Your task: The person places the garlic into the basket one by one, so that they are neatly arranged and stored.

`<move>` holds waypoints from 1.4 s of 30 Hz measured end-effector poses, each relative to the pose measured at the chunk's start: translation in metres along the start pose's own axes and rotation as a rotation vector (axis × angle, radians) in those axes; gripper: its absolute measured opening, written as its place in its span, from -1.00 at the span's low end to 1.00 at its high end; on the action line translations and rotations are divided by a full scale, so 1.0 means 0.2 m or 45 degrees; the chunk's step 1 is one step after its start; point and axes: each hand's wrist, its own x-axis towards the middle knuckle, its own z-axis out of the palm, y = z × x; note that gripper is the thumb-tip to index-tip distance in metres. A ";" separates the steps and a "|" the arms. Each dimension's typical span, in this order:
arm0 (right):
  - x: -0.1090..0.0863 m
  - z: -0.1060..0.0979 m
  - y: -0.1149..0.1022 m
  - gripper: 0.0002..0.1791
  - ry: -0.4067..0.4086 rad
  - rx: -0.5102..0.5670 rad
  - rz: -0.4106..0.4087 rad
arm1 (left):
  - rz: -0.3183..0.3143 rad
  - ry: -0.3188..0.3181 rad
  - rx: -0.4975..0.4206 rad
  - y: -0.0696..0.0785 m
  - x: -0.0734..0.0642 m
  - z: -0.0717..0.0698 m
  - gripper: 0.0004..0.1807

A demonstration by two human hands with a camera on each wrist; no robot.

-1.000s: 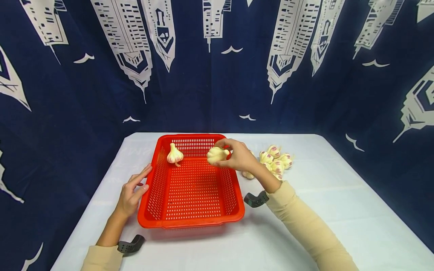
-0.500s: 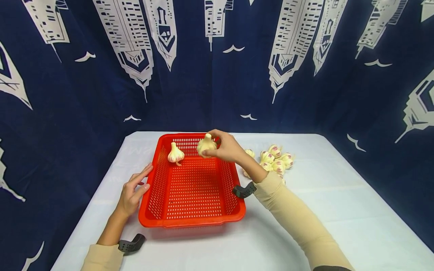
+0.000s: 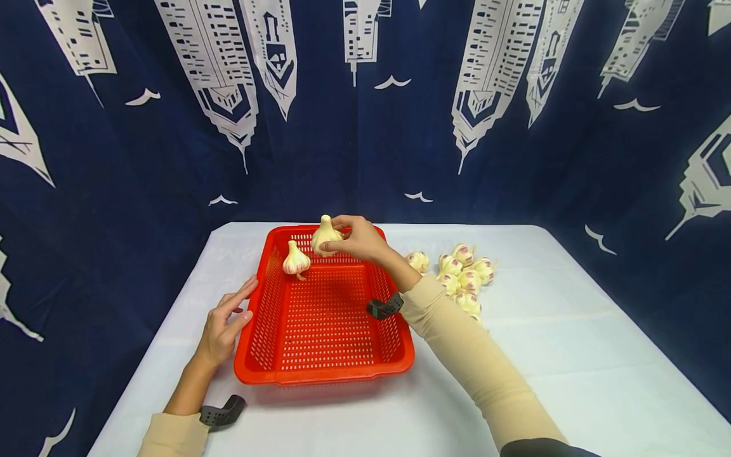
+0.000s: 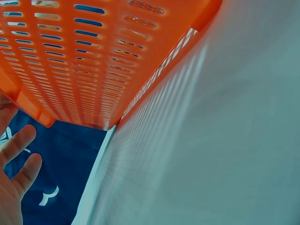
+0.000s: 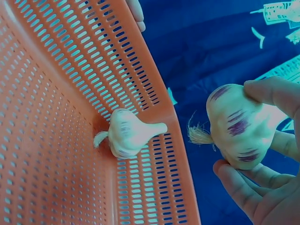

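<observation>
"What's nearest?"
"The left hand (image 3: 224, 322), its grip wide, fingertips at the left rim of the red plastic basket (image 3: 322, 377)."
"Further off?"
"Loose garlic bulbs (image 3: 469, 281) on the white table (image 3: 571, 336), right of the basket. One upright garlic bulb (image 3: 296, 261) stands inside, near the far left corner."
"And the right hand (image 3: 364, 241)?"
"Its grip holds another bulb (image 3: 324, 238) between thumb and fingertips, stem up, raised at the basket's far end."
</observation>
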 end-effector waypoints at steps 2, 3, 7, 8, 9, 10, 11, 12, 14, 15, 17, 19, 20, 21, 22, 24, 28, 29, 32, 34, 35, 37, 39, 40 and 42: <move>0.03 0.02 0.01 -0.46 -0.018 -0.013 -0.007 | 0.007 0.011 0.000 0.00 0.00 0.00 -0.44; 0.04 0.03 0.01 -0.46 -0.028 -0.018 -0.005 | 0.013 0.016 0.000 0.00 0.00 0.00 -0.44; 0.07 0.07 0.02 -0.46 -0.082 -0.006 0.036 | 0.010 0.037 -0.009 0.01 0.00 0.01 -0.44; 0.07 0.08 0.02 -0.45 -0.094 -0.007 0.054 | 0.007 0.039 -0.008 0.01 0.00 0.01 -0.44; 0.08 0.08 0.02 -0.44 -0.105 -0.010 0.074 | 0.002 0.039 -0.008 0.01 0.00 0.01 -0.43; 0.08 0.09 0.02 -0.42 -0.114 -0.018 0.094 | -0.003 0.041 -0.005 0.01 0.00 0.01 -0.43; 0.09 0.10 0.02 -0.42 -0.121 -0.026 0.112 | -0.007 0.042 -0.005 0.01 0.00 0.01 -0.43; 0.09 0.10 0.02 -0.42 -0.127 -0.033 0.130 | -0.010 0.039 -0.006 0.01 0.00 0.01 -0.43; 0.10 0.11 0.02 -0.41 -0.139 -0.053 0.160 | -0.013 0.035 -0.007 0.01 0.00 0.01 -0.43; 0.11 0.12 0.02 -0.41 -0.147 -0.059 0.171 | -0.015 0.032 -0.008 0.01 0.00 0.01 -0.43; 0.12 0.13 0.04 -0.42 -0.175 -0.068 0.188 | -0.017 0.030 -0.009 0.01 0.00 0.01 -0.43; 0.14 0.14 0.06 -0.43 -0.207 -0.081 0.207 | -0.018 0.031 -0.010 0.00 -0.01 0.01 -0.43; 0.14 0.15 0.07 -0.43 -0.218 -0.090 0.216 | -0.018 0.033 -0.008 0.00 -0.01 0.01 -0.43; 0.14 0.16 0.09 -0.44 -0.232 -0.086 0.230 | -0.017 0.035 -0.010 0.00 -0.01 0.01 -0.43; 0.15 0.16 0.10 -0.43 -0.244 -0.093 0.245 | -0.015 0.036 -0.008 -0.01 -0.01 0.02 -0.43; 0.14 0.17 0.12 -0.41 -0.260 -0.093 0.273 | -0.012 0.037 -0.005 -0.01 -0.01 0.02 -0.43; 0.14 0.18 0.17 -0.38 -0.273 -0.117 0.315 | -0.019 0.026 -0.001 0.00 -0.01 0.02 -0.43; 0.15 0.18 0.18 -0.38 -0.273 -0.117 0.320 | -0.021 0.022 0.000 0.00 -0.01 0.02 -0.43; 0.15 0.18 0.20 -0.38 -0.273 -0.150 0.323 | -0.023 0.018 0.003 0.00 0.00 0.02 -0.43; 0.16 0.19 0.20 -0.39 -0.283 -0.181 0.325 | -0.018 0.020 0.004 0.00 0.00 0.01 -0.42; 0.16 0.19 0.20 -0.41 -0.289 -0.204 0.323 | -0.009 0.021 0.008 0.00 0.00 0.01 -0.43; 0.16 0.19 0.20 -0.44 -0.307 -0.231 0.324 | -0.002 0.022 0.003 -0.01 0.00 0.02 -0.43; 0.16 0.20 0.21 -0.45 -0.320 -0.245 0.323 | -0.002 0.020 0.001 -0.01 0.00 0.02 -0.43; 0.16 0.21 0.21 -0.46 -0.324 -0.247 0.319 | -0.003 0.019 0.000 -0.01 0.00 0.02 -0.43; 0.16 0.21 0.21 -0.46 -0.342 -0.249 0.314 | -0.012 0.018 0.000 -0.01 0.00 0.01 -0.43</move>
